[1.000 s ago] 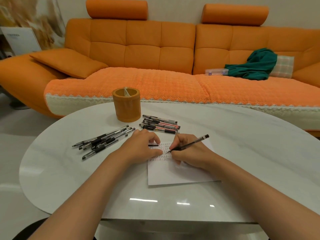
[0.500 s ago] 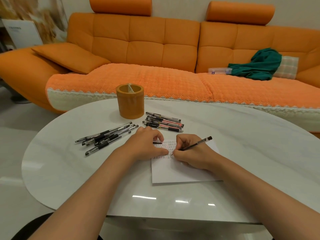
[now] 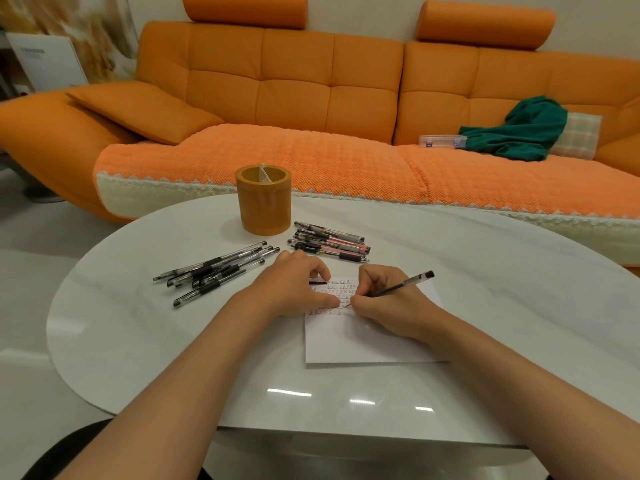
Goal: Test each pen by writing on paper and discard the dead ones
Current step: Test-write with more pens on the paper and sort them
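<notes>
A white sheet of paper [image 3: 360, 341] lies on the white table [image 3: 173, 348], its upper part filled with rows of small written marks. My right hand [image 3: 388, 303] grips a black pen [image 3: 401, 286] with the tip down on the paper near the last row. My left hand [image 3: 294, 285] rests on the paper's upper left corner, fingers curled around a small black pen cap [image 3: 317, 282]. A pile of black pens [image 3: 214, 268] lies to the left. A second pile of pens [image 3: 330, 242], some with pinkish barrels, lies beyond my hands.
An orange cylindrical holder [image 3: 263, 204] stands behind the pens with something clear inside. An orange sofa [image 3: 311, 98] runs along the far side, carrying a green cloth [image 3: 519, 129], a clear plastic box [image 3: 441, 141] and a checked cushion [image 3: 576, 135].
The view has shifted slightly. My right hand has moved the pen tip a little lower and left over the written rows. My left hand has stayed on the paper.
</notes>
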`<state>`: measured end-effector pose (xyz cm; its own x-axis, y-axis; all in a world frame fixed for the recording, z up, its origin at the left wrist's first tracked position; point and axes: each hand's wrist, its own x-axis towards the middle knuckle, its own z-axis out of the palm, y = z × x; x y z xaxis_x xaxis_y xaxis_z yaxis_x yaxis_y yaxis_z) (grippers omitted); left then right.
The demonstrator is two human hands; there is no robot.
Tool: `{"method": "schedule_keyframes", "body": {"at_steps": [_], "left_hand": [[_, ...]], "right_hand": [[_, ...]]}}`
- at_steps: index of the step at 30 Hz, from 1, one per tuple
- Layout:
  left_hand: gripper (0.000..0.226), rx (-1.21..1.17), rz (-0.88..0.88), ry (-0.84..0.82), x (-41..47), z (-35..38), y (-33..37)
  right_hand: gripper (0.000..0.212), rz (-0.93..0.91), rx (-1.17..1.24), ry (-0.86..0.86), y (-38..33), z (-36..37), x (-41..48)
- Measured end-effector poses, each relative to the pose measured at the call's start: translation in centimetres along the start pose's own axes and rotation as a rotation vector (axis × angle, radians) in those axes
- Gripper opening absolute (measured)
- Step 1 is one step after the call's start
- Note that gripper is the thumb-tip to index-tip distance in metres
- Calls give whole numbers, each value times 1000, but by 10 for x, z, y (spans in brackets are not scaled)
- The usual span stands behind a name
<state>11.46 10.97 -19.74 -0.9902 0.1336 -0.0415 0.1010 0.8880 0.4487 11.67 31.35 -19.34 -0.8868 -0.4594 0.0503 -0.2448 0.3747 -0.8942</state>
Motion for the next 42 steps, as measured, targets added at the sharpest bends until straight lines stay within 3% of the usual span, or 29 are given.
{"method": "schedule_keyframes", "body": {"at_steps": [42], "left_hand": [[50, 4, -6, -4, 0, 0, 0]], "right_hand": [[18, -57, -80, -57, 6, 2, -1]]}}
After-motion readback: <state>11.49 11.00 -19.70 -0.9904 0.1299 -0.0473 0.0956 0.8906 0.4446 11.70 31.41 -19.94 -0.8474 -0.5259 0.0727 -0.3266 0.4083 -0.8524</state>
